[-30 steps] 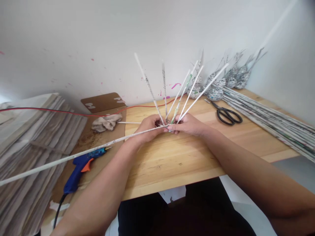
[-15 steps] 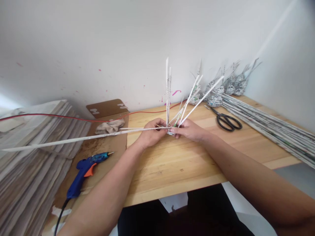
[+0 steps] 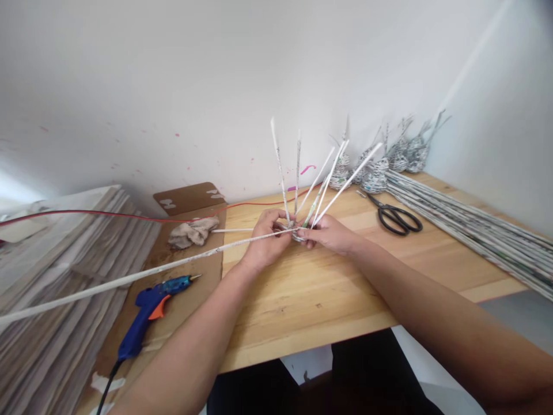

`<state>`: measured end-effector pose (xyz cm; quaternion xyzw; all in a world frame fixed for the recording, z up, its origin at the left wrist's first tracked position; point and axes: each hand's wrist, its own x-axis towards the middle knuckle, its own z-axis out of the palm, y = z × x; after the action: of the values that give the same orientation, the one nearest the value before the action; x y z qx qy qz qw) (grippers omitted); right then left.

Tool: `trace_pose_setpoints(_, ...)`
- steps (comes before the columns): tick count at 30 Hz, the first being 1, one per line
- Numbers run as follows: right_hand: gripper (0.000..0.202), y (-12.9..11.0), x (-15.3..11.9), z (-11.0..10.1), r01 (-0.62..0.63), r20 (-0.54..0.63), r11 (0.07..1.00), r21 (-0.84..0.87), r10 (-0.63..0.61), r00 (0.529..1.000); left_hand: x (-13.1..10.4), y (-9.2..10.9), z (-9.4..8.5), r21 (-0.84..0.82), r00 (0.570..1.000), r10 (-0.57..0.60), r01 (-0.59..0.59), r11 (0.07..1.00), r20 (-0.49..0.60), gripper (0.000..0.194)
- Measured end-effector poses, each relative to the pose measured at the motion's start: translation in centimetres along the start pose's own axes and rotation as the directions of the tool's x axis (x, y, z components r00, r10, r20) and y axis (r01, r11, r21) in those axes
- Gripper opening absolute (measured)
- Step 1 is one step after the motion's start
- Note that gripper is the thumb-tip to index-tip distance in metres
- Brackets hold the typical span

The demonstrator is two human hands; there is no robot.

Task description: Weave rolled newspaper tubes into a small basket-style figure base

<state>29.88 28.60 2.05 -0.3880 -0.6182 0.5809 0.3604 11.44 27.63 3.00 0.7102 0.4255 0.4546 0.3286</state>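
Note:
Between my two hands is a small woven base of rolled newspaper tubes [image 3: 298,235], held just above the table. Several tube spokes [image 3: 348,183] fan upward from it. My left hand [image 3: 270,239] grips its left side, fingers curled round it. On the right side, my right hand [image 3: 330,233] pinches the base between thumb and fingers. A long paper tube [image 3: 173,264] runs from the base across my left hand and out past the left edge of view. Another, thinner tube [image 3: 233,230] sticks out leftward behind my left hand. Fingertips partly hide the weave.
On the cardboard [image 3: 190,311] at left lie a blue glue gun [image 3: 147,311] and a crumpled rag [image 3: 194,231], beside a newspaper stack [image 3: 86,271]. Black scissors [image 3: 400,219], a bundle of paper tubes [image 3: 466,227] and several woven paper pieces [image 3: 375,176] sit at right. A red cord [image 3: 99,214] crosses behind.
The long tube has swung lower at its left end. The upright spokes have spread and shifted, one leaning left. Both hands still hold the woven base.

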Motion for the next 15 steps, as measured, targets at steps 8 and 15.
trace_pose_setpoints(8, 0.038, 0.06, 0.13, 0.15, 0.004, -0.031, 0.999, 0.049, -0.003, 1.000, -0.09, 0.31, 0.32, 0.071, 0.994, 0.074, -0.068, 0.995, -0.082, 0.028)
trace_pose_setpoints(15, 0.033, 0.12, 0.13, 0.18, -0.015, -0.087, 0.995, 0.097, 0.023, 0.996, 0.00, -0.18, 0.55, -0.012, 0.990, -0.004, 0.002, 1.000, -0.141, 0.036)
